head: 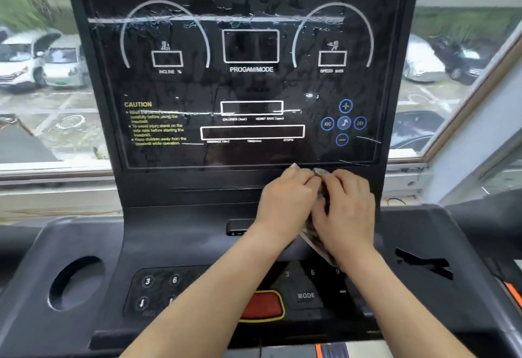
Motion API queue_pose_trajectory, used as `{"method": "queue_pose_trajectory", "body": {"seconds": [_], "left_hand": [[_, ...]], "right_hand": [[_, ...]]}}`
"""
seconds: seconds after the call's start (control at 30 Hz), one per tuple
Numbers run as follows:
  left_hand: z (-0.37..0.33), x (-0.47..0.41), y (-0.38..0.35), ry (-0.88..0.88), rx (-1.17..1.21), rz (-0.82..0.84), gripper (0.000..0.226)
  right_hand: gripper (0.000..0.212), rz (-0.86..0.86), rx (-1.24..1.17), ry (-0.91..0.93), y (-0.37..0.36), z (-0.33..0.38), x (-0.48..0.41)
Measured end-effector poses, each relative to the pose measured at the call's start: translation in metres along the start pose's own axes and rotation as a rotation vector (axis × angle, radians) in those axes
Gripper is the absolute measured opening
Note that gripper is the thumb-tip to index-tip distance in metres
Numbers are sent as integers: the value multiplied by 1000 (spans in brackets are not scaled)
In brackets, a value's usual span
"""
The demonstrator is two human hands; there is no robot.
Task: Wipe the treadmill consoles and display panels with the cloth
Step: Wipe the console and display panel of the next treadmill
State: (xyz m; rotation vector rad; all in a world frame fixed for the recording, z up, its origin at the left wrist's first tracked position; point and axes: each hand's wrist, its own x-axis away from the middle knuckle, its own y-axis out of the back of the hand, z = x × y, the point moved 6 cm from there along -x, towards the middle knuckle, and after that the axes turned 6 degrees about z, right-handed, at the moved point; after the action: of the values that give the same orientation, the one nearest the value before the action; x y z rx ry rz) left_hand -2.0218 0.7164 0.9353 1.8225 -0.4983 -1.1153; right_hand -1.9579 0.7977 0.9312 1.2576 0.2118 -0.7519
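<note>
The treadmill's black display panel [248, 86] fills the upper middle, its film wrinkled and streaked. Below it lies the console [175, 244] with number keys and a red stop button [261, 305]. A small pale cloth [317, 240] is bunched between my two hands just under the panel's lower edge, right of centre. My left hand [285, 202] pinches the cloth's top, fingers curled. My right hand [346, 210] grips it from the right side. Most of the cloth is hidden by my hands; a corner hangs below my right wrist.
A round cup holder [74, 282] is sunk in the console's left wing, and an irregular slot [423, 263] in the right wing. A MODE key [306, 295] sits right of the stop button. Behind the panel a window [42, 75] looks onto parked cars.
</note>
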Motion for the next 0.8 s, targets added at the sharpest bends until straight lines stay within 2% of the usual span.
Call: {"method": "queue_pose_trajectory", "body": {"seconds": [0.2,0.33,0.5,0.6,0.67,0.7,0.8], "left_hand": [[93,63,51,236,-17,-26,28],[151,102,93,377,-85,-81,22],[197,144,107,577,-104,-9,20],[194,149,112,641,27,-113,22],[185,136,118,616,90,-215,25],[178,126,117,579,81,-215,27],[150,99,99,467,-15,-61,23]], "right_hand": [[17,146,-57,248,-41,104,1],[20,197,-121,376,-73,174,1],[30,295,-152,524,-95,240,4],[33,319,-114,528,-90,239,3],[31,311,-113,495,-82,220,0],[30,302,-115,471,-78,209,-3],[29,287,-77,435,-66,173,-10]]}}
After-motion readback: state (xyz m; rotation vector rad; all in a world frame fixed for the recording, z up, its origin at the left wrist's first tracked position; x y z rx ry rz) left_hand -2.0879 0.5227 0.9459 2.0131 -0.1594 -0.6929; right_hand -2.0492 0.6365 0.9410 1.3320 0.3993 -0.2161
